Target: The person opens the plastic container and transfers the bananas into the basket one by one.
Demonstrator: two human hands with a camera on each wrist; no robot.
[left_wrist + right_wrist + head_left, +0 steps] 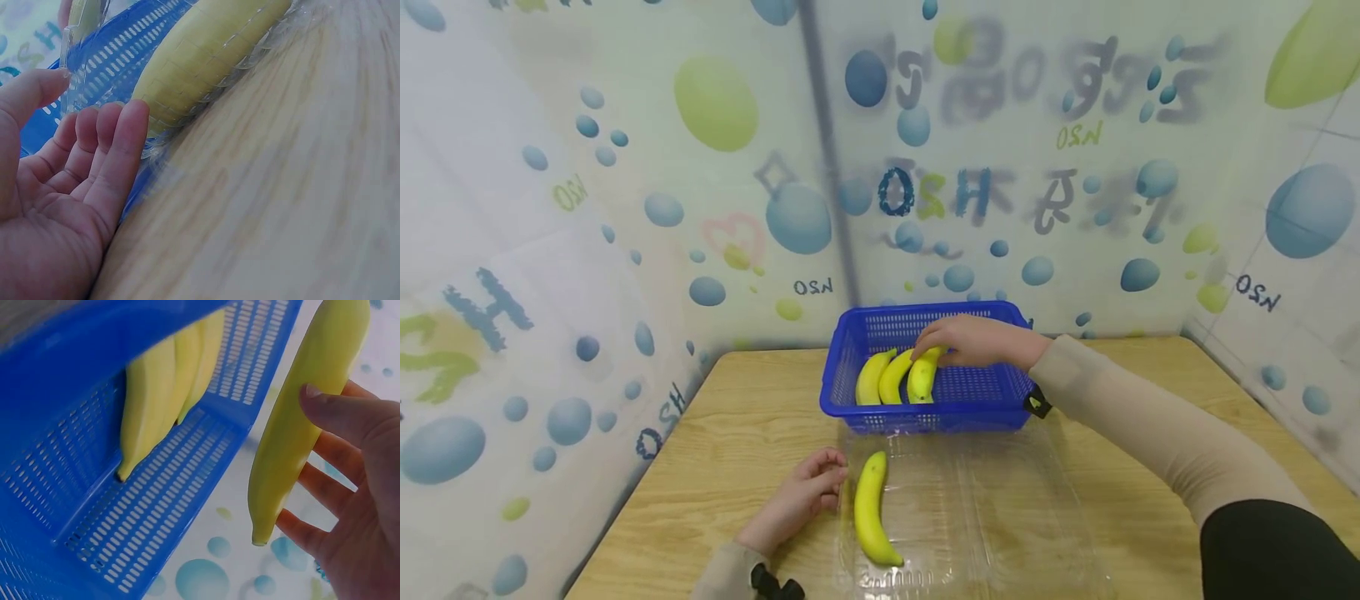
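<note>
My right hand (966,340) reaches into the blue basket (1015,310). It grips a yellow banana (306,412), thumb across one side and fingers behind, as the right wrist view shows. More bananas (150,394) lie side by side in the basket. My left hand (801,500) rests at the left edge of a clear plastic container (925,500), with its fingers loosely bent and the thumb tip right at the rim in the left wrist view. A single banana (871,510) lies in the container's left half, seen through the plastic wall in the left wrist view.
The wooden table (760,408) carries the basket at the back and the container in front of it. A patterned curtain (737,208) with blue and green spots closes in the back and sides. The right sleeve (1142,417) passes over the table's right side.
</note>
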